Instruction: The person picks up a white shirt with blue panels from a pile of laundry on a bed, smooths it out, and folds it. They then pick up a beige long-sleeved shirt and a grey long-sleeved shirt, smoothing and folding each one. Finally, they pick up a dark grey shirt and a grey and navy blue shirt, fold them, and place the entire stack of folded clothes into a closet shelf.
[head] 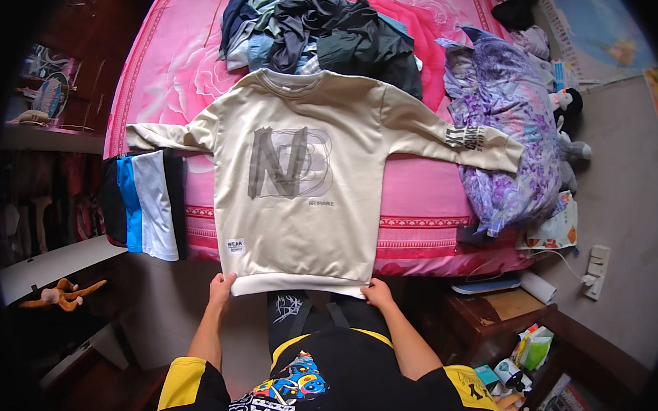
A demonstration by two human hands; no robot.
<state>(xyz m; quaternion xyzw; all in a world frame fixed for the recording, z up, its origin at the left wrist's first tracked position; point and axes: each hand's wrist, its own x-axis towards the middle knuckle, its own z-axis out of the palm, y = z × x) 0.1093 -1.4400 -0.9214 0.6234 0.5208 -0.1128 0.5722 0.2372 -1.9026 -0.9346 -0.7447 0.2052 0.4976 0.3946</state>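
A beige long-sleeved sweatshirt [302, 176] lies front up across the edge of a bed, its neckline away from me and its sleeves spread to both sides. My left hand [223, 287] pinches the left corner of its white hem. At the right corner of the same hem, my right hand [377, 293] grips the fabric. The hem hangs past the bed's near edge, drawn fairly straight between the hands. The right-side sleeve rests partly on a purple floral pillow [512, 126]. The left-side sleeve reaches just above some folded clothes [150, 204] in black, blue and white.
A heap of dark clothes [338, 33] lies on the pink bedsheet [173, 80] beyond the neckline. Shelves [59, 135] stand at left, with a plush monkey [63, 295] lower down. At right are a wooden cabinet [485, 320], a power strip [597, 270] and stuffed toys [575, 148].
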